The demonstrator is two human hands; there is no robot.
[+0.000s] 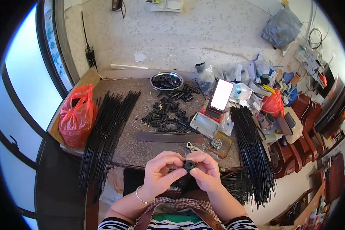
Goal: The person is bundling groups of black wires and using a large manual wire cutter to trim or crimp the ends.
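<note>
Cluttered with black parts, the desk (142,147) lies just beyond the fingers, which pinch a small black ring-shaped piece (188,165) between left hand (160,172) and right hand (207,173), raised close for a clear view. Beyond them lie a flat metal strip (170,137), loose black fittings (166,113) and a steel bowl (166,81); black rod bundles (107,130) flank both sides within reach.

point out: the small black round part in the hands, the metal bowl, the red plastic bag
small black round part (188,165), head view, its front face between both hands' fingertips
metal bowl (154,85), head view, left rim
red plastic bag (76,119), head view, middle of its bulge
</note>
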